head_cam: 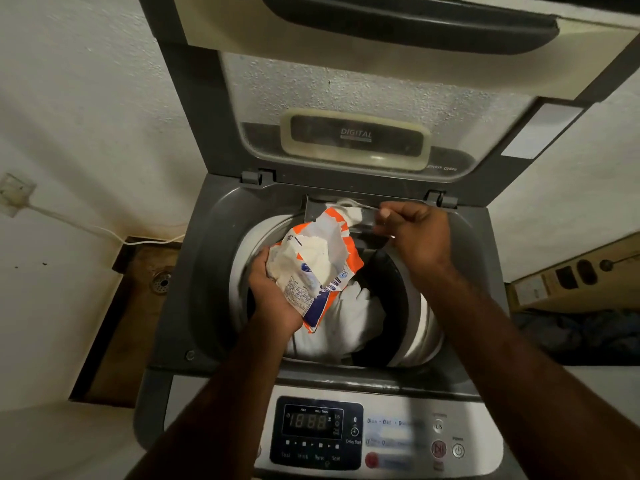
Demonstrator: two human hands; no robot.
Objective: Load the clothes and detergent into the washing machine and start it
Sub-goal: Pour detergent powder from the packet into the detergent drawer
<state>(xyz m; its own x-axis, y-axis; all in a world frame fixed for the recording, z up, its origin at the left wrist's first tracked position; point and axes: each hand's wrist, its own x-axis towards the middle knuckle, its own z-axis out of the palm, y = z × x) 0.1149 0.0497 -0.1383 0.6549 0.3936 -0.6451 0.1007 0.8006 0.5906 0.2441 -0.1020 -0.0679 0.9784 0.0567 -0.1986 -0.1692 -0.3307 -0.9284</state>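
**Detergent going in, lid up**

Washing machine [180, 271]: grey top-loader, against a white wall. Lid [363, 98] folded up and back, glass panel reads "DIGITAL". Drum [426, 327] open, white rim visible.

Clothes [349, 320]: white fabric already in the drum, bunched toward centre-left, dark items around it on the right. Part hidden under the bag.

Control panel [317, 433] at the near edge: display shows 1888-type segments, labels Soak / Wash / Rinse / Spin under it, Delay Start beside. Power button [458, 450] far right, red button [371, 460] lower centre. Neither hand is on the panel.

Detergent bag [318, 268]: orange/white/blue pouch, top torn open, white powder visible inside. Held over the left-rear part of the drum, mouth tilted up and toward the back.

Left hand [273, 292]: grip wrapped around the lower half of the bag, from beneath and the left.

Right hand [415, 233]: grip clenched on a small clear scoop [360, 213] at the back of the tub opening, just beside the bag mouth. White powder sits in the scoop. Scoop is blurred, exact shape unclear.

Floor left of the machine: brown recess with a drain [161, 281], white cable [86, 225] running along the wall to it.
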